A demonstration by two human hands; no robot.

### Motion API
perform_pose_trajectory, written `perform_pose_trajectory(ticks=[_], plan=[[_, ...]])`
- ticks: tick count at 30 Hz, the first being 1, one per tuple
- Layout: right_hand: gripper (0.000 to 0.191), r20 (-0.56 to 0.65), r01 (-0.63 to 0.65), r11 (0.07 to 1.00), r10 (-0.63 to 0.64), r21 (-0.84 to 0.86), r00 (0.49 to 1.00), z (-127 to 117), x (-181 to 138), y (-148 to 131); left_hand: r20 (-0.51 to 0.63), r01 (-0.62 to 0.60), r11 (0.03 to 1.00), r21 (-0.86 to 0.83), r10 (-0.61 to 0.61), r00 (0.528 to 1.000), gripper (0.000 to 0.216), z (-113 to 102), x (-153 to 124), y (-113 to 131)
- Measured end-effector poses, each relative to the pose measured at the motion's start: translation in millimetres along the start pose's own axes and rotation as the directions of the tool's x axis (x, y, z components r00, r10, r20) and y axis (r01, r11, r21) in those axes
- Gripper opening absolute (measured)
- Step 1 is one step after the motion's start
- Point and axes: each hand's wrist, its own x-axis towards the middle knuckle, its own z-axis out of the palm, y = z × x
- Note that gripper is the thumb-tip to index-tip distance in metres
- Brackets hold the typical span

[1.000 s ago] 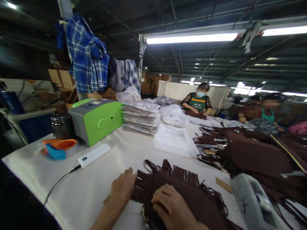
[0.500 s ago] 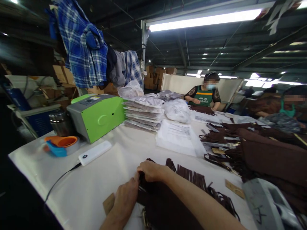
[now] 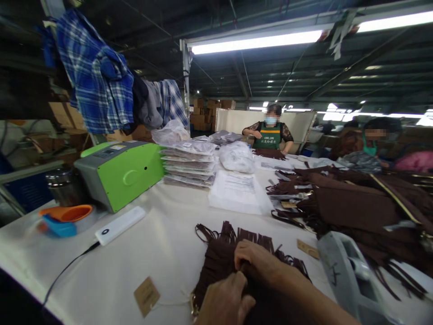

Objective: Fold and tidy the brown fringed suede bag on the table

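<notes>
A dark brown fringed bag point(image 3: 216, 257) lies on the table directly in front of me, its fringe spread along the far edge. My right hand point(image 3: 259, 262) is closed on the middle of the bag, fingers bent and pinching the fabric. Just nearer to me, my left hand point(image 3: 225, 298) is also closed on the fabric, its fingertips close to those of the right. Exactly what part the fingertips pinch is hidden. Gold metal hardware point(image 3: 193, 303) shows at the bag's left edge. A string runs from there to a brown cardboard tag point(image 3: 146, 296) lying flat on the table.
To the right lie a grey tape dispenser point(image 3: 348, 275) and a heap of brown bags point(image 3: 352, 203). Plastic-wrapped packs point(image 3: 189, 164) stand stacked beyond, beside a green machine point(image 3: 130, 174). A white power bank point(image 3: 120, 225) with a cable is at left. A co-worker point(image 3: 272, 131) sits opposite.
Both hands have moved right and nearer, from the bag's far left corner to its middle. That corner and its fringe now lie uncovered. The view has turned right.
</notes>
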Motion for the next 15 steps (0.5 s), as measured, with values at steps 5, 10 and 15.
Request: perform_pose_trajectory(ticks=[5, 10, 15], plan=[[0.023, -0.145, -0.196, 0.980, 0.199, 0.035, 0.969, -5, -39, -9, -0.314, 0.129, 0.990, 0.051, -0.106, 0.943, 0.038, -12, -14, -68], [0.040, -0.284, -0.503, 0.864, 0.474, -0.032, 0.833, 10, -80, 0, -0.099, 0.162, 0.975, 0.153, -0.148, 0.984, 0.061, 6, -2, -112], [0.056, -0.236, -0.527, 0.848, 0.502, -0.051, 0.832, 43, -97, 12, -0.095, 0.087, 0.986, 0.139, -0.074, 0.993, 0.074, 23, 12, -86]])
